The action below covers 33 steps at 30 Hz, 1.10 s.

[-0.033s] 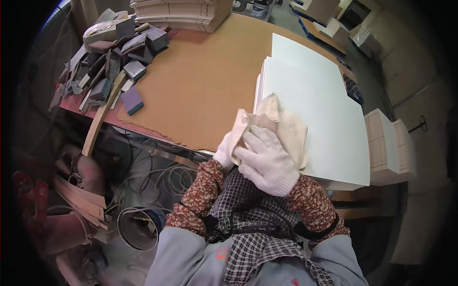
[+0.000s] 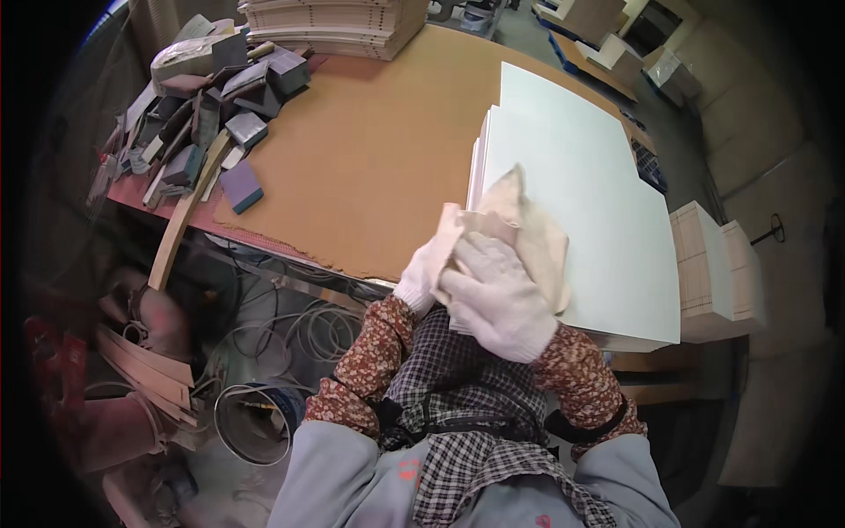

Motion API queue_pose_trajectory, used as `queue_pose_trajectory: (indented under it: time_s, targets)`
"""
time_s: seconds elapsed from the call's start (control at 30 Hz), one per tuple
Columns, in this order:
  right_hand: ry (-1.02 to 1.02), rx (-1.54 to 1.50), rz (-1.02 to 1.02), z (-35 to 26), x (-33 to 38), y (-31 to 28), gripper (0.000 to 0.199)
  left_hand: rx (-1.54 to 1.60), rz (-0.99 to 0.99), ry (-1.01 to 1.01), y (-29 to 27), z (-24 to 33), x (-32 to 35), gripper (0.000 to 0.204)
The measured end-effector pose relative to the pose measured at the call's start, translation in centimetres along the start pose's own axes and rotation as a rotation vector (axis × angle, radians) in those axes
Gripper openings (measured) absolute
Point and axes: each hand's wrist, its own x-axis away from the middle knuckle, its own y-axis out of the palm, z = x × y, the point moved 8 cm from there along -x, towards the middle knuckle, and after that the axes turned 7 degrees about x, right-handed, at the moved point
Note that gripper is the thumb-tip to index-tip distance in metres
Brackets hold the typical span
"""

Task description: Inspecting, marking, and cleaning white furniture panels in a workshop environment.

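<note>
At the near left corner of the stack of white panels, which sits on the brown-covered tabletop, a cream cloth lies bunched, partly over the top panel, with the gloved right hand on it, fingers laid across its folds, though whether they grip cannot be told. The gloved left hand touches the cloth's left side just beside that stack, its fingers hidden, so their hold cannot be told. Well left of the stack are a purple-and-grey block and a heap of similar blocks.
</note>
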Motion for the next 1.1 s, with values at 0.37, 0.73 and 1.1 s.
queue_pose_trajectory:
  time_s: [0.37,0.73,1.1]
  targets:
    - [1.159,0.209,0.06,23.4,23.8,-6.2,0.044,-0.245,0.062,0.136,0.7,0.1,1.4,0.064]
    - [0.192,0.074,-0.103,5.9,-0.6,-1.3,0.041,0.033,0.012,0.161,0.0,-1.1,0.8,0.051]
    - [0.18,0.044,0.11,16.3,-9.7,0.0,0.038,-0.169,0.005,-0.161,2.8,2.2,0.5,0.1]
